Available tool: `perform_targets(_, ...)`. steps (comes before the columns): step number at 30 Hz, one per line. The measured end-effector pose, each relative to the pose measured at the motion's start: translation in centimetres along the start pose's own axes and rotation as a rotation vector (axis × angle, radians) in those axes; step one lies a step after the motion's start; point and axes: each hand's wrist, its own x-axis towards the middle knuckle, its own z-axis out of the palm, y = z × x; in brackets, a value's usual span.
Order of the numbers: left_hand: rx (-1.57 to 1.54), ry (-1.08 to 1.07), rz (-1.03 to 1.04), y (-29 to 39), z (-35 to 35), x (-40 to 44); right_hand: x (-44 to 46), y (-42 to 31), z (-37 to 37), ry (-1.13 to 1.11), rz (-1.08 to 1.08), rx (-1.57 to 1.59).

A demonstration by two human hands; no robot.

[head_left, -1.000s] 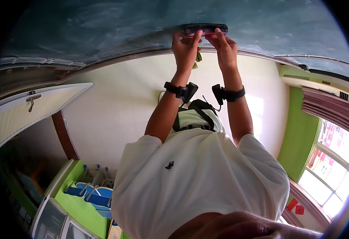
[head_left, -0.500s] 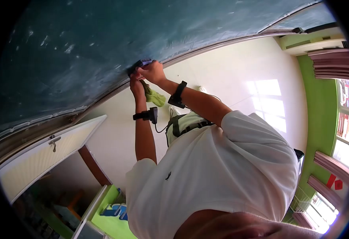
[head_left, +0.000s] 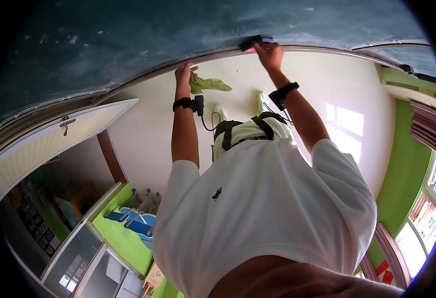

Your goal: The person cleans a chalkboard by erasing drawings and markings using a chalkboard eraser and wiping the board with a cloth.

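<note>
My right hand (head_left: 270, 56) is closed around a dark chalkboard eraser (head_left: 250, 42) with a purplish side. The eraser is against the lower edge of the dark green chalkboard (head_left: 143, 35), just above its frame. My left hand (head_left: 182, 74) is to the left of it, close to the frame (head_left: 158, 67), and grips a yellow-green cloth (head_left: 210, 84) that hangs out to the right. Chalk smears and small white marks show on the board.
A cream door with a handle (head_left: 66, 124) stands open at the left. Below it are a green cabinet top (head_left: 109, 214) and blue objects (head_left: 141, 228). My shoes (head_left: 261, 103) are on the pale floor (head_left: 143, 134). A green wall (head_left: 411, 159) with windows is at the right.
My hands have moved apart. The right hand has slid the eraser to the right along the board's lower edge. My left hand, with the cloth, has come away from the eraser.
</note>
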Motion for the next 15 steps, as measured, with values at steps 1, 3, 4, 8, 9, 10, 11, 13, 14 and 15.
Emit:
perform_targets(1,-0.032,0.054,-0.067,-0.9,-0.9,1.0,0.8,1.3,-1.2,0.021,0.031,-0.046)
perform_targets(3,-0.093,0.13,-0.115,-1.6,-1.6,1.0,2.0,4.0,-3.1,0.127,0.07,-0.11)
perform_targets(4,-0.094,0.124,-0.118,-1.6,-1.7,0.9,2.5,5.3,-3.6,0.212,0.074,-0.129)
perform_targets(8,-0.192,0.145,0.006,-1.6,-2.4,0.1,2.9,4.5,-6.6,0.248,0.119,-0.084)
perform_targets(9,-0.219,0.161,0.025,-1.4,-2.6,-0.2,2.7,3.5,-6.4,0.248,0.103,-0.081)
perform_targets(10,-0.247,0.17,0.045,-1.0,-2.6,-0.4,2.5,2.4,-6.1,0.256,0.088,-0.081)
perform_targets(11,-0.236,0.177,0.078,-0.5,-2.9,-0.7,2.1,0.9,-5.5,0.259,0.059,-0.015)
perform_targets(13,-0.293,0.155,0.096,0.4,-3.3,-0.8,1.5,-3.3,-5.8,0.273,0.002,0.043)
perform_targets(14,-0.328,0.145,0.12,1.7,-3.5,-1.6,1.2,-5.6,-6.3,0.271,-0.041,0.112)
perform_targets(15,-0.325,0.132,0.108,3.0,-3.9,-2.3,1.0,-8.3,-7.4,0.241,-0.031,0.168)
